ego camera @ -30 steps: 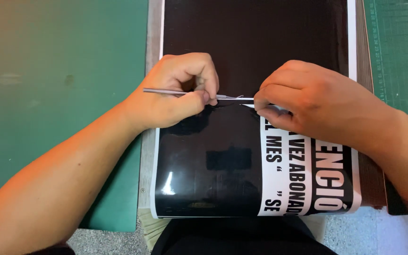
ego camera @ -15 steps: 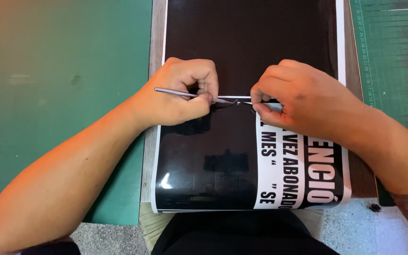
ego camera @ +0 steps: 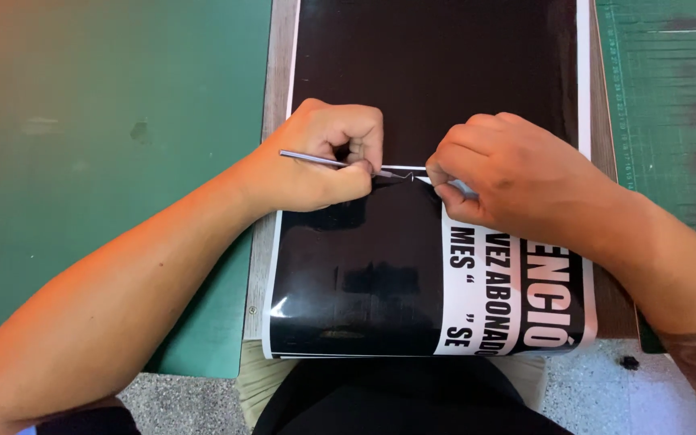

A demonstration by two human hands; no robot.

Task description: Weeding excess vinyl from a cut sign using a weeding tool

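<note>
We see the left hand (ego camera: 324, 157) closed around a thin metal tool (ego camera: 316, 160), its tip on the black vinyl sheet (ego camera: 437, 72) (glossy, white-edged) between both hands. The right hand (ego camera: 509, 173) pinches a white strip (ego camera: 412, 169) there, fingers curled.

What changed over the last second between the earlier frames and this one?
Hardly anything. The left hand keeps pinching the thin metal tool, its tip at the strip edge the right hand pinches. Both grips are unchanged; the black sheet lies flat; the view shifted slightly.
</note>
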